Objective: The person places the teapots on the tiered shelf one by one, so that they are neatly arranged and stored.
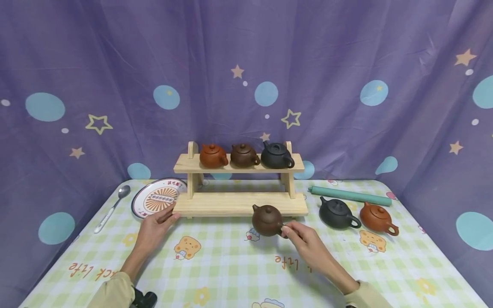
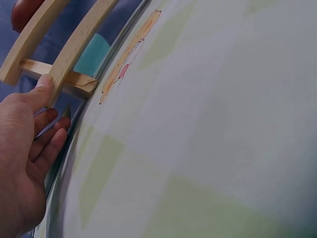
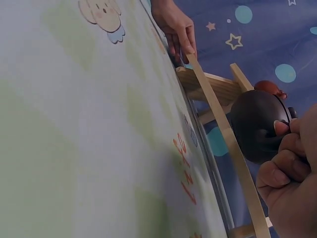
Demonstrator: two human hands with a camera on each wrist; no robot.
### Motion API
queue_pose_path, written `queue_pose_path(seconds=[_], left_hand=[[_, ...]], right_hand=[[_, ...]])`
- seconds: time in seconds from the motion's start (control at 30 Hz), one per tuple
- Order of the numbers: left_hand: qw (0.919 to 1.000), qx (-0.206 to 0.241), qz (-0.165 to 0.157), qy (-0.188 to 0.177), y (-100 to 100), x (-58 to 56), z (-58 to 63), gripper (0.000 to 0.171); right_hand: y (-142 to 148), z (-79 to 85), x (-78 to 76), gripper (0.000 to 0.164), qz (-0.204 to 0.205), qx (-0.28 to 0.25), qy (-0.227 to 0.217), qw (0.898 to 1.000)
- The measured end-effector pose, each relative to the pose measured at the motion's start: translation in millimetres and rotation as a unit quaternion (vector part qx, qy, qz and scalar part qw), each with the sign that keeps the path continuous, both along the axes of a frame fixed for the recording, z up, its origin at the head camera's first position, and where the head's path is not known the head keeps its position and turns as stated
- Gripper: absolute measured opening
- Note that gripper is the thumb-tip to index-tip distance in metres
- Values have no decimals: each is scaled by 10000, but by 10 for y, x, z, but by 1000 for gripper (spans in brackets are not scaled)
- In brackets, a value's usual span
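My right hand point(image 1: 306, 244) pinches the handle of a dark brown teapot point(image 1: 266, 220), held up in front of the lower board with its spout pointing left. In the right wrist view the fingers point(image 3: 287, 166) curl at the handle side of that teapot point(image 3: 257, 124). With the thumb on top and fingers below, my left hand point(image 1: 154, 229) grips the left end of the two-tier wooden shelf point(image 1: 231, 203). The left wrist view shows this thumb point(image 2: 43, 87) against the board's end. On the upper board stand an orange-brown teapot point(image 1: 212, 156), a brown teapot point(image 1: 243, 155) and a black teapot point(image 1: 275, 155).
Right of the shelf, a black teapot point(image 1: 337, 213) and an orange-brown teapot point(image 1: 377, 217) sit on the checked tablecloth point(image 1: 231, 273). A green rod point(image 1: 350, 195) lies behind them. A patterned plate point(image 1: 154, 190) partly behind the left hand and a spoon point(image 1: 111, 209) are at left.
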State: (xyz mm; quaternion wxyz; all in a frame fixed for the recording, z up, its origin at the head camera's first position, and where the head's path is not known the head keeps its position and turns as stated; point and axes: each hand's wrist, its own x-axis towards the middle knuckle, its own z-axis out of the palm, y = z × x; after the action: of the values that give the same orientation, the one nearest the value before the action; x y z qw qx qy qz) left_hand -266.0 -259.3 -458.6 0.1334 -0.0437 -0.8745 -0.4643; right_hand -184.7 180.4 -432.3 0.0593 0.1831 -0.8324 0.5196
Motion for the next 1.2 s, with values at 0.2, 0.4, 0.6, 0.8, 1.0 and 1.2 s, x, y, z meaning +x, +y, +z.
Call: queue_pose_path(seconds=[0.2,0.4,0.6,0.8,1.0,1.2], left_hand=[[9999,-43,29,89,4,-9,-14,52],[9999,-84,60,69,13,-13,-5,52],[10000,-39,40,6,11,-4,0,53],[10000,-4,38,2,7,1,3,54],[10000,-54,40,-16,7,15,13,56],[10000,-72,15,-24,4,23,19,56]], right_hand=[[-76,46,-60,24,146,6,11,9999],[-191,101,-125,24,162,-116,-69,9998],[-312,117,-223,22,317,-214,78,9992],[-402,121,-293,23,356,-297,48,9989],[-466,132,-349,25,356,-290,-34,9989],[-543,140,-408,25,344,-281,36,9990]])
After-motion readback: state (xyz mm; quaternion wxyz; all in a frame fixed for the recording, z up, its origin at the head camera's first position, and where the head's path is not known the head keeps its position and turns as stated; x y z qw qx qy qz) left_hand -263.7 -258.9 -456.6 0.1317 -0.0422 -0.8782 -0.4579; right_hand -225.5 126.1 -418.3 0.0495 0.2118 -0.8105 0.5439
